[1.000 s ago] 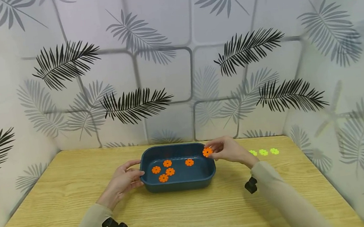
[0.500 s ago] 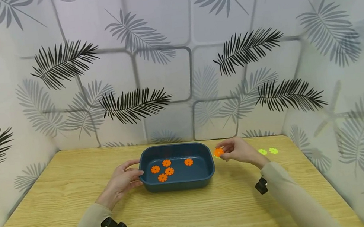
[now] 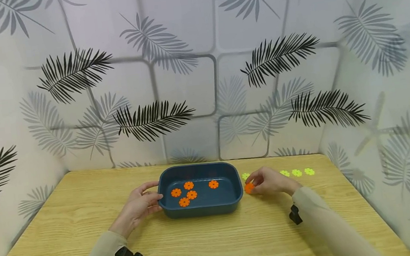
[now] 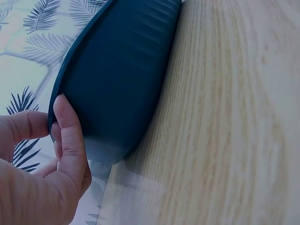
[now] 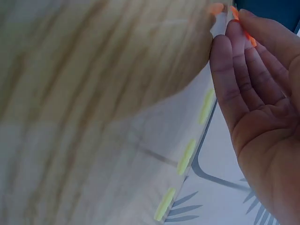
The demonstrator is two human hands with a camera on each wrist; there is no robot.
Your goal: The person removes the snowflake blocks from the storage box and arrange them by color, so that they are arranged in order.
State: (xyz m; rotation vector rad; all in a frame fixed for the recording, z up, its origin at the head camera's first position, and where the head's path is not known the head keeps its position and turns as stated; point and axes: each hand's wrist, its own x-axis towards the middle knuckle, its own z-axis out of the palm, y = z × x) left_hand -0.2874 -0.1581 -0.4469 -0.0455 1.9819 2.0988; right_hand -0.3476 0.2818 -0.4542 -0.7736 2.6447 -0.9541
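Observation:
A dark blue rectangular basin (image 3: 203,211) stands mid-table, with several orange flower-shaped discs (image 3: 184,202) lying flat inside it. My left hand (image 3: 138,205) grips its left end; the left wrist view shows thumb and fingers on either side of the basin's rim (image 4: 60,77). Just outside the right end, my right hand (image 3: 271,180) pinches another orange flower-shaped disc (image 3: 249,188) low over the tabletop. Fingers cover part of this disc (image 5: 252,40) in the right wrist view, and whether it touches the table I cannot tell.
Yellow-green flower-shaped discs lie in a row along the table's back: one (image 3: 246,176) beside the basin, others (image 3: 297,173) behind and right of my right hand. The wooden table (image 3: 218,240) meets a leaf-patterned wall (image 3: 185,84) at the back.
With the orange disc, my right hand has moved from above the basin's right end out to the right, then lower and nearer. A yellow-green disc beside the basin now shows. My left hand stays put.

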